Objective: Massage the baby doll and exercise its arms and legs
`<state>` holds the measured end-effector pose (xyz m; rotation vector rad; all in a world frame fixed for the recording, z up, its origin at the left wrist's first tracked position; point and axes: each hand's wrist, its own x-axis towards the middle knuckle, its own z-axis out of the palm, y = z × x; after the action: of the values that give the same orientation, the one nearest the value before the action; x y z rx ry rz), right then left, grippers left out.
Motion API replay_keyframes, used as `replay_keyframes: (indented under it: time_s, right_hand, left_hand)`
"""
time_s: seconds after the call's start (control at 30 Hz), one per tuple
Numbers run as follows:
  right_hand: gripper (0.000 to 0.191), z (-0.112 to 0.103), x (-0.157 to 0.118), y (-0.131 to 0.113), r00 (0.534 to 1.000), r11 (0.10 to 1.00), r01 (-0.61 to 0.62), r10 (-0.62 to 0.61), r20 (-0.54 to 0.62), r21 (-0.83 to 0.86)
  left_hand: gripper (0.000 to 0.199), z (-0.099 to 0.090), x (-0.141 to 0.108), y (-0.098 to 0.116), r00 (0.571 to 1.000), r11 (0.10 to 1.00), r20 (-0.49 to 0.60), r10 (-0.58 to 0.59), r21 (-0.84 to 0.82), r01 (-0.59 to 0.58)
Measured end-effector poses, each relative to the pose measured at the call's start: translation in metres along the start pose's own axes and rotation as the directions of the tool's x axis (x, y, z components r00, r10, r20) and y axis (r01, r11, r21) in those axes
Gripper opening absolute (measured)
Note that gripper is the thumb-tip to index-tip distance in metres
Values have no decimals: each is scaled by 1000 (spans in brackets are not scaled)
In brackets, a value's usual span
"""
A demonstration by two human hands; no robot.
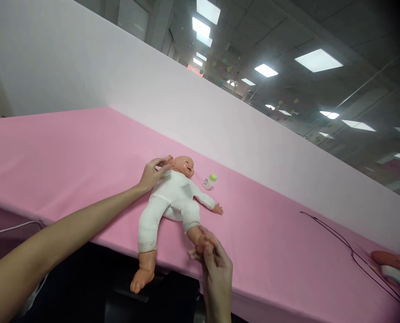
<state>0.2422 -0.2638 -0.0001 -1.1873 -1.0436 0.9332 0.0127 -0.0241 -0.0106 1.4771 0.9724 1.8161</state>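
A baby doll [175, 190] with a white cloth body lies on its back on the pink table cover [270, 246], its head toward the wall and one foot hanging past the front edge. My left hand [154, 172] is at the doll's raised arm, beside its head, with the fingers closed around the arm near the doll's small hand. My right hand [215, 260] grips the doll's other foot, thumb on top. A small bottle [209, 181] with a green cap lies next to the doll's head.
A white partition [220, 121] rises behind the table. At the right, a thin dark cable [341, 242] runs toward another doll [395, 267], partly in view. A white cable [13, 228] hangs at the left front edge.
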Motion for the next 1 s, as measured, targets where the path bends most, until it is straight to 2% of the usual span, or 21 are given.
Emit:
replay_keyframes:
  time_s: [0.07, 0.13, 0.23, 0.3, 0.37, 0.43, 0.47, 0.5, 0.57, 0.63, 0.67, 0.7, 0.73, 0.83, 0.9, 0.93, 1.0]
  right_hand:
    - [54, 16, 27, -12, 999, 999, 33, -32, 38, -21]
    - [56, 35, 50, -15, 996, 999, 40, -38, 84, -12]
    - [54, 58, 68, -10, 987, 999, 37, -41, 154, 28]
    - [52, 63, 66, -8, 983, 999, 32, -38, 179, 35]
    - [51, 56, 54, -8, 983, 999, 15, -22, 180, 37]
    - [51, 42, 34, -10, 988, 998, -4, -5, 157, 58]
    - [51, 33, 22, -10, 989, 997, -15, 4, 146, 74]
    - [50, 23, 9, -8, 990, 996, -31, 18, 137, 89]
    - [49, 8, -15, -2, 989, 992, -81, 68, 128, 101]
    - [47, 0, -33, 7, 986, 984, -137, 124, 113, 110]
    - [47, -2, -39, 11, 984, 980, -158, 146, 105, 120]
    - [49, -2, -43, 14, 982, 975, -173, 160, 102, 136]
    - [50, -1, -43, 16, 981, 971, -178, 163, 104, 158]
    - [52, 6, -25, 11, 988, 967, -137, 118, 98, 217]
    - [52, 15, -3, 1, 993, 975, -89, 70, 99, 202]
    - [53, 21, 10, -4, 993, 982, -70, 51, 107, 177]
    - [54, 36, 34, -9, 990, 990, -48, 29, 140, 133]
  left_hand:
    - [33, 7, -12, 4, 985, 995, 168, 38, 86, -53]
    - [36, 9, -19, 2, 969, 990, 247, -10, 138, -25]
    - [41, 7, -19, -4, 962, 986, 255, -101, 154, 62]
    - [43, 4, -13, -9, 967, 991, 232, -109, 100, 87]
    - [44, 1, -4, -13, 986, 996, 140, -90, 14, 89]
    - [47, -4, 6, -19, 993, 992, -32, -113, -59, 111]
    - [48, -8, 12, -23, 978, 985, -135, -157, -89, 146]
    - [50, -13, 17, -27, 946, 973, -237, -220, -123, 196]
    - [52, -24, 25, -34, 842, 931, -400, -362, -203, 303]
    - [52, -32, 30, -37, 744, 887, -483, -461, -279, 368]
    - [51, -34, 31, -37, 725, 878, -496, -478, -297, 376]
    - [49, -35, 32, -35, 730, 881, -494, -472, -296, 369]
    - [46, -33, 31, -31, 758, 895, -478, -445, -278, 350]
    - [37, -21, 25, -14, 887, 952, -357, -294, -189, 240]
    - [36, -11, 16, -2, 956, 975, -220, -193, -148, 163]
    - [37, -6, 11, 3, 978, 981, -139, -156, -135, 138]
    - [38, 0, 0, 8, 993, 989, 30, -110, -91, 113]
